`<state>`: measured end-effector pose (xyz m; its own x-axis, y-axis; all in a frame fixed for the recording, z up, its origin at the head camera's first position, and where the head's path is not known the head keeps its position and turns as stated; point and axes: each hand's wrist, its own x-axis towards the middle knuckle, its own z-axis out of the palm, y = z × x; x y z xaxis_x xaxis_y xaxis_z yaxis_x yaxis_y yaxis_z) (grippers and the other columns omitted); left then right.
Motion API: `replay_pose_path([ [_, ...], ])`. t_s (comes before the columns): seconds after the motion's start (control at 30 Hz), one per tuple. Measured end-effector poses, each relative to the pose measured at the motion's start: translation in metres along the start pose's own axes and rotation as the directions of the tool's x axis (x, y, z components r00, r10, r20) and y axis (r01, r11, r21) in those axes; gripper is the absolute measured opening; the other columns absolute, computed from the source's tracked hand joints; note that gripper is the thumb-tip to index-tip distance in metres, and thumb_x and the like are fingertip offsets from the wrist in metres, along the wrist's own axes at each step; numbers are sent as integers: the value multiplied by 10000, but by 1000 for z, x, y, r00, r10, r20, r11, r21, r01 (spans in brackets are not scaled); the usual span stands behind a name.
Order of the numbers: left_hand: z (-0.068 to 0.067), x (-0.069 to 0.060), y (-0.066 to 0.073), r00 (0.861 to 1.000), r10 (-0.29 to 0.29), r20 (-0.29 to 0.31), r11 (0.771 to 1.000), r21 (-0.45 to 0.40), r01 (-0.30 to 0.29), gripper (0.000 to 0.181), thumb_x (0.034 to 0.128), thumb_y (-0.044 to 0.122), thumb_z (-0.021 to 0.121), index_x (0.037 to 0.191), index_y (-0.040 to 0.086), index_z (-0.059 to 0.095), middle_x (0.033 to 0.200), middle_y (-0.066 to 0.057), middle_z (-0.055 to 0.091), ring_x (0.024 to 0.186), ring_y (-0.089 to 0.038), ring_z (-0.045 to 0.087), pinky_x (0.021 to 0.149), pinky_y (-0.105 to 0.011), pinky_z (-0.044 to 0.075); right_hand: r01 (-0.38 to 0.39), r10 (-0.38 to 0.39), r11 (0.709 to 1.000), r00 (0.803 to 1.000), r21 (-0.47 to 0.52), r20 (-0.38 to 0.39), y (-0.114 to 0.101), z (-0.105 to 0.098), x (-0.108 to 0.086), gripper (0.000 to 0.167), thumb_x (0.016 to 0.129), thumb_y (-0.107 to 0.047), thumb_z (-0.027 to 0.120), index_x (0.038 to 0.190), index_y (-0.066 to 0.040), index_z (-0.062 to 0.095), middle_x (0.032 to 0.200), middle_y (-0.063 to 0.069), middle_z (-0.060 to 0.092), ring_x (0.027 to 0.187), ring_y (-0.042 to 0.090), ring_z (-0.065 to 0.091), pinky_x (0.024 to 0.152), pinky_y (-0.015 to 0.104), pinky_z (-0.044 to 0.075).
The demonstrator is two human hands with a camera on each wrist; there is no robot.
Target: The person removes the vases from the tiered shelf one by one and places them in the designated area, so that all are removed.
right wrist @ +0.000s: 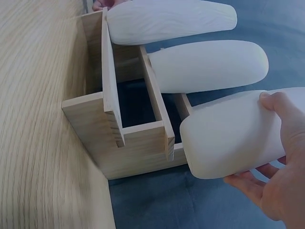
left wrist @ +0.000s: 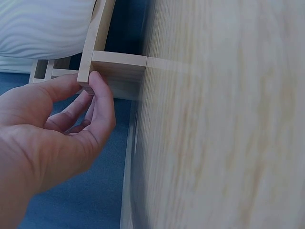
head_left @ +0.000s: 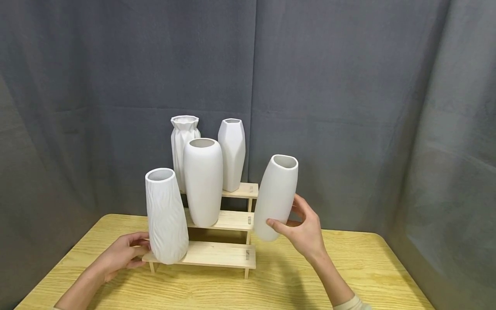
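A three-step wooden stand (head_left: 221, 254) bears several white vases. My right hand (head_left: 306, 232) grips a smooth white vase (head_left: 276, 198) in the air, just right of the stand, its top leaning right. In the right wrist view the thumb lies on one side of this vase (right wrist: 233, 133) and the fingers on the other. My left hand (head_left: 122, 256) pinches the left end of the lowest step (left wrist: 87, 67) between thumb and fingers. Beside that hand, a wavy-textured vase (head_left: 166, 219) stands on the lowest step. A rounded smooth vase (head_left: 203, 185) stands on the middle step.
On the top step stand a pleated vase (head_left: 180, 142), partly hidden, and a faceted vase (head_left: 232, 155). The stand rests on a wood-grain table (head_left: 341, 262). Grey curtains (head_left: 329, 86) hang behind and at both sides.
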<state>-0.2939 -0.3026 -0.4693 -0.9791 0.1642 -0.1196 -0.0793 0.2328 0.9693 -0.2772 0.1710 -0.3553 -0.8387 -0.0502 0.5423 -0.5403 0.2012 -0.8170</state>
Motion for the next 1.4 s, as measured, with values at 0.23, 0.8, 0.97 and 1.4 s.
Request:
replay_pose_path([
  [0.23, 1, 0, 1, 1000, 12, 15, 1000, -5, -12, 569, 997, 69, 622, 1477, -124, 386, 1265, -192, 568, 1041, -283, 635, 865, -485, 547, -28, 27, 999, 999, -24, -25, 5, -4, 1, 787, 740, -52, 922, 1434, -173, 571, 1321, 57, 607, 1142, 286, 623, 825, 446, 572],
  [0.8, -3, -7, -2, 1000, -15, 6, 1000, 3, 15, 599, 985, 70, 623, 1489, -127, 366, 1262, -189, 572, 1051, -276, 633, 853, -472, 551, -57, 48, 995, 992, -82, -113, 64, -16, 13, 811, 719, -202, 963, 1427, -235, 570, 1318, 15, 597, 1149, 220, 597, 836, 424, 567],
  [0.97, -2, -7, -1, 1000, -11, 16, 1000, 6, 10, 620, 985, 109, 644, 1490, -124, 368, 1283, -198, 566, 1065, -281, 633, 859, -473, 549, -48, 28, 992, 985, -117, -168, 74, -21, 13, 809, 704, -228, 973, 1413, -214, 584, 1278, 11, 615, 1109, 210, 606, 808, 422, 571],
  [1.4, 1, -2, 4, 1000, -1, 6, 1000, 23, 1, 598, 995, 102, 632, 1491, -111, 378, 1278, -195, 571, 1063, -285, 632, 850, -470, 551, -97, 38, 978, 953, -183, -302, 106, -38, 14, 798, 713, -224, 966, 1409, -157, 580, 1252, 47, 630, 1102, 219, 593, 878, 438, 525],
])
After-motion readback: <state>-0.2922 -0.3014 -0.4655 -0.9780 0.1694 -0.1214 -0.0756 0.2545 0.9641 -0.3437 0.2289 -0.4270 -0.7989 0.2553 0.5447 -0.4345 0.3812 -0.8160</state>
